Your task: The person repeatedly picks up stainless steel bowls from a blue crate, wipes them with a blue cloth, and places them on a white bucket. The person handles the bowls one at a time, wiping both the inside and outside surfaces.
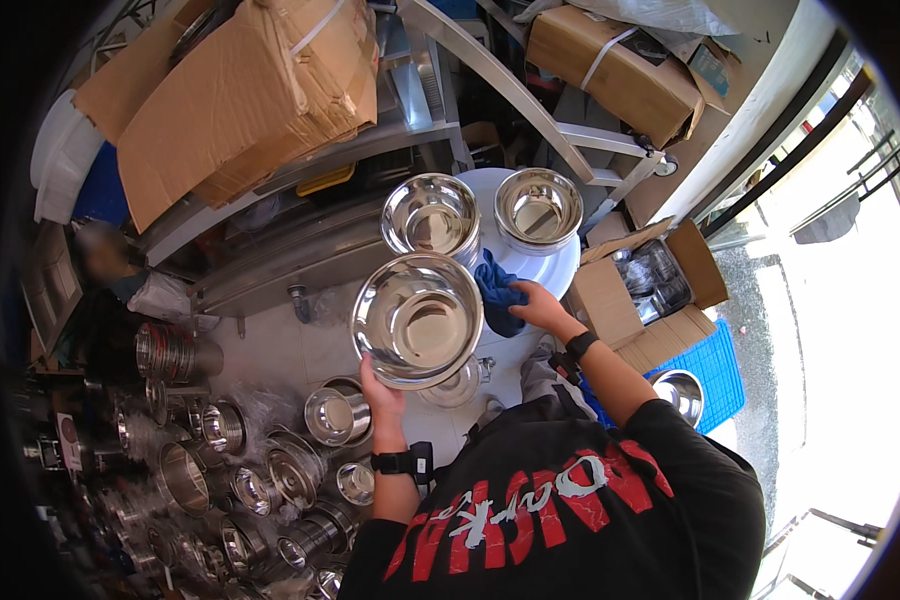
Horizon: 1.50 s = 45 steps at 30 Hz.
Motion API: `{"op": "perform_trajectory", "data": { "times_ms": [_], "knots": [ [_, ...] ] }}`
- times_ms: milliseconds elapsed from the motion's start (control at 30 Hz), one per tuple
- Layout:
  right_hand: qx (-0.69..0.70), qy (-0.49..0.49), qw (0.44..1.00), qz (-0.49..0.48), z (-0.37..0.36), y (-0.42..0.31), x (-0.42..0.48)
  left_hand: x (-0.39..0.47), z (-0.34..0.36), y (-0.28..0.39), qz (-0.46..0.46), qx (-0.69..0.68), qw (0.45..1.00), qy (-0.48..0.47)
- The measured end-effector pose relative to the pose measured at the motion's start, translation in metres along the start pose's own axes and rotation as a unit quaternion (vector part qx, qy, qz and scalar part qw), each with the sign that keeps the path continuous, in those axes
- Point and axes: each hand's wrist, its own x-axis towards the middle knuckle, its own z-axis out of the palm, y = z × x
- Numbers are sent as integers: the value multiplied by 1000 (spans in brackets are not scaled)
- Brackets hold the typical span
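Note:
My left hand (382, 394) grips the near rim of a shiny stainless steel bowl (427, 328), whose open side faces up towards me. To the right of that bowl, my right hand (538, 305) holds a crumpled dark blue cloth (501, 292) close to the bowl's rim. Just beyond is a stack of steel bowls (430, 215), partly overlapped by the held bowl. A second stack of steel bowls (538, 211) stands to its right on a round white surface (562, 271).
Many steel bowls and pots (292, 469) cover the floor at left, some in plastic wrap. An open cardboard box (607, 300) of wrapped metal items stands at right, near a blue plastic crate (720, 375). Large cardboard boxes (247, 112) and a metal frame (495, 75) lie beyond.

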Motion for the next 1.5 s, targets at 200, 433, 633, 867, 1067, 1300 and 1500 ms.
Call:
{"op": "perform_trajectory", "data": {
  "times_ms": [200, 433, 633, 867, 1067, 1300, 1500],
  "knots": [
    [397, -59, 891, 213, -91, -15, 12, 48, 89, -66, 19, 100, 989, -106],
    [271, 70, 940, 197, -156, 38, 49, 96, 230, -123, -35, 207, 971, -111],
    [166, 142, 958, 185, -180, 76, 92, 153, 256, -170, 134, 391, 900, -141],
    [119, 109, 961, 224, -191, 104, 137, 193, 264, -189, 156, 552, 809, -127],
    [101, 53, 965, 237, -183, 124, 162, 218, 250, -205, 121, 606, 782, -80],
    [74, 41, 967, 242, -181, 144, 169, 256, 231, -245, 62, 593, 798, -91],
    [-15, 7, 978, 206, -174, 133, 169, 269, 201, -249, -43, 581, 810, -74]
  ]
}}
